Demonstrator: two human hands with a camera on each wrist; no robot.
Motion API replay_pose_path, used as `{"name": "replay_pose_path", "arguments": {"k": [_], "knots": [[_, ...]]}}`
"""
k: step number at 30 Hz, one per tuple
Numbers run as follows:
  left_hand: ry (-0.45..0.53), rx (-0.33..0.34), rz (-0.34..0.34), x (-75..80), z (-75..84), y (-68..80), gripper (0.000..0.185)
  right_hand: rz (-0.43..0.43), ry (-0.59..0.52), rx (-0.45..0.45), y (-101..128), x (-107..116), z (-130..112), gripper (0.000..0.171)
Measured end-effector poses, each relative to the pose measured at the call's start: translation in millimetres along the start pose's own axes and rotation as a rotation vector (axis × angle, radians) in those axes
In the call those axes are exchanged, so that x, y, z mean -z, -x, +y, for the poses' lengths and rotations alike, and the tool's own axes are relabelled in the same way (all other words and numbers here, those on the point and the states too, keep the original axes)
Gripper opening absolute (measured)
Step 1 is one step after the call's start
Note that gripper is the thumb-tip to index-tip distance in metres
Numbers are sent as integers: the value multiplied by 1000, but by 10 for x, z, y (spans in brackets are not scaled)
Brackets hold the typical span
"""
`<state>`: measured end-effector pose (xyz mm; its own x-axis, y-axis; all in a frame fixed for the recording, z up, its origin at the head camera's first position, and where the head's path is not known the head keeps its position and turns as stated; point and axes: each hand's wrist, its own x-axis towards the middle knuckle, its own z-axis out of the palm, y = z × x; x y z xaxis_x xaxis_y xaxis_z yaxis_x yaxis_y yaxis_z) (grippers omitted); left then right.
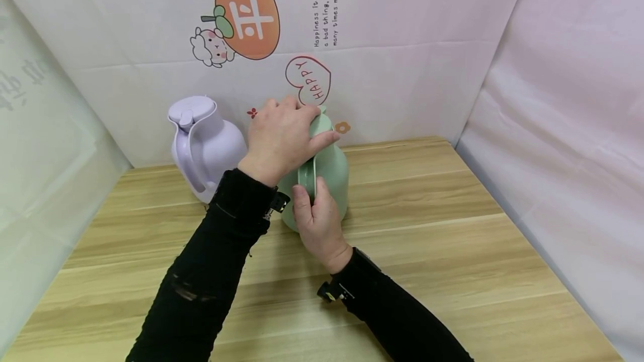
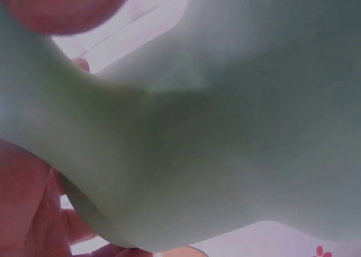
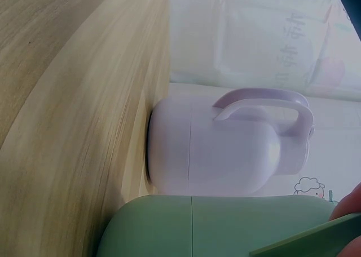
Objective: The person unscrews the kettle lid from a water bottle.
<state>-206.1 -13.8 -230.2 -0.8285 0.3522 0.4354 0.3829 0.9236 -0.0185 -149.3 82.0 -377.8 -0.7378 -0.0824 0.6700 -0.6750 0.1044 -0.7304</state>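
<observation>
Left hand (image 1: 282,138) was clamped over the green jug's (image 1: 332,175) lid, right hand (image 1: 317,219) wrapped round its handle. Purple jug (image 3: 225,150) stood just beside it; the left wrist view was probably only green blur.

both arms are covered to the wrist by long, close-fitting black fabric sleeves. the left sleeve (image 1: 211,272) creases in folds along the forearm and carries a few faint, lighter scuffed streaks near the elbow. a small black clip-like mount (image 1: 278,202) sticks out at its cuff. the right sleeve (image 1: 397,317) looks smoother, and a similar small black fitting with a pale yellowish mark (image 1: 332,291) sits at its wrist edge. the bare left hand (image 1: 282,137) and bare right hand (image 1: 318,222) wear no gloves or rings.
</observation>
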Motion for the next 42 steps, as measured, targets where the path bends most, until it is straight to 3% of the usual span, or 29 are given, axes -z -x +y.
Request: {"name": "replay_pose_path", "arguments": {"k": [18,36,42], "knots": [[-45,63,-45,45,-2,21,74,-8,-9,1,-3,6,-2,24],[-43,81,-48,64,-20,41,75,-12,-13,-5,-8,7,0,26],[-19,61,-26,43,-68,56,77,-10,-1,-10,-8,12,-1,28]]}}
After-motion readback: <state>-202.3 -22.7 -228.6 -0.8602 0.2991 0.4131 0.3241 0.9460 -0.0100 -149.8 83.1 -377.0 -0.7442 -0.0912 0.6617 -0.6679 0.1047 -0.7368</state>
